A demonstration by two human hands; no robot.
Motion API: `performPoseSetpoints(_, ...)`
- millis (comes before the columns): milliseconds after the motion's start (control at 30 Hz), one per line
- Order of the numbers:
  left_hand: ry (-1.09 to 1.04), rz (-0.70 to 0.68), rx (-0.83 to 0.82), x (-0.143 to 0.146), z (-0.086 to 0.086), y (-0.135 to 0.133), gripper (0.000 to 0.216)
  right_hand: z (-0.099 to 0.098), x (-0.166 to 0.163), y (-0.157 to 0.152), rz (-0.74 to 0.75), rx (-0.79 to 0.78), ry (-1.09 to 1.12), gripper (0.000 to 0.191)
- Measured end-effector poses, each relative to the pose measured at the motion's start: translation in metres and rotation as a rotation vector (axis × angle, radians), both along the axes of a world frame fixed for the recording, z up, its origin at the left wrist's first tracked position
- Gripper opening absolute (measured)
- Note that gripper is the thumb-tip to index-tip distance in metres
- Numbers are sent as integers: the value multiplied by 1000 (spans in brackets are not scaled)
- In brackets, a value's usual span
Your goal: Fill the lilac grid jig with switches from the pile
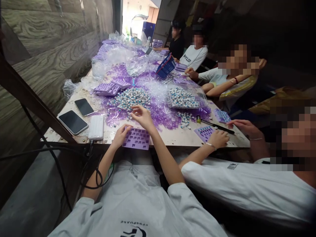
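Observation:
At the near table edge, my left hand (120, 135) is closed on the left side of a light purple plate (135, 138) with rows of square holes. My right hand (143, 117) is raised just beyond the plate, fingers bent and the thumb close to the index finger. Anything between those fingertips is too small to make out. Right behind it lies a heap of small white and blue pieces (134, 97). Shiny purple transparent strips (160, 117) are spread under and around the heap.
On the left are two phones (73, 122) and a white power bank (96, 127) with a cable. Purple plates (107, 88) are stacked behind. A clear bag of pieces (184, 98) and a blue box (166, 65) lie further right. Co-workers sit along the right; the nearest one's hand (218, 139) touches another plate.

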State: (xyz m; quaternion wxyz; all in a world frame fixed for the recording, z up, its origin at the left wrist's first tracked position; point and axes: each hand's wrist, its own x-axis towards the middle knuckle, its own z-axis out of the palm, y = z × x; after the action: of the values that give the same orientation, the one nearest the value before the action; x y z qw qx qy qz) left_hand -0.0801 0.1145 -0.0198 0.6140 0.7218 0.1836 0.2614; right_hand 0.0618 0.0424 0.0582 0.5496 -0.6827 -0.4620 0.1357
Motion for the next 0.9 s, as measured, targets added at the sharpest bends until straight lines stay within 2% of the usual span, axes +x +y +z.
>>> performPoseSetpoints(67, -12, -2, -1, 0, 1, 0, 34, -6, -5, -24, -37, 63, 51, 22)
performPoseSetpoints(167, -36, -4, 2, 0, 2, 1, 30, -21, -16, -49, -67, 73, 36, 17)
performPoseSetpoints(300, -36, -21, -12, -1, 2, 2, 28, -38, -29, -64, -86, 61, -147, 15)
performPoseSetpoints(433, -30, -55, -20, -2, 3, 0, 30, -44, -39, -69, -151, 47, -283, 19)
performPoseSetpoints(533, -34, -53, -22, -2, 2, -1, 31, -47, -42, -69, -185, 42, -310, 16)
performPoseSetpoints(700, -44, -51, -12, 0, -1, 0, 32, -58, -41, -62, -135, 69, -359, 12)
performPoseSetpoints(900, -31, -55, -4, 0, -3, 0, 35, -69, -42, -60, -237, 65, -346, 14)
